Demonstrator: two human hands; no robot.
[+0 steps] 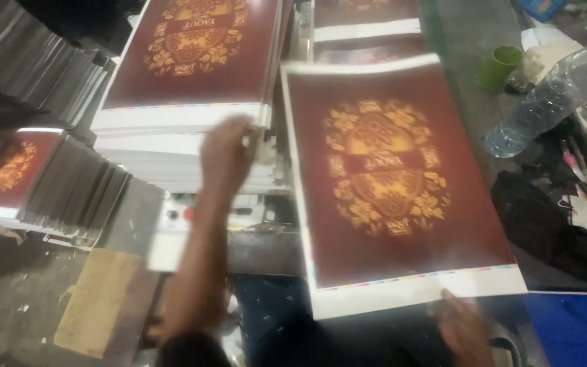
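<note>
Evidently the work is sitting mid-way: 1 printed sheet (392,183) is lying off the main pile, with the person's right hand (462,326) pinching its white bottom margin near the lower edge, fingers closed on the paper. The left hand (229,153) is reaching up to the near corner of the tall stack (191,81) of matching sheets, fingers curled against the stack's edge (whether they are actually gripping a sheet I cannot tell, as the hand is blurred). Many sheets are remaining on that stack, so by my judgement plenty is left to handle.

Each sheet is showing a dark maroon rectangle with a gold floral emblem at its centre and a white border with a thin colour strip. A smaller pile (15,173) of the same print is resting at the left. A green cup (499,68) and a clear plastic bottle (552,95) are lying at the right.
</note>
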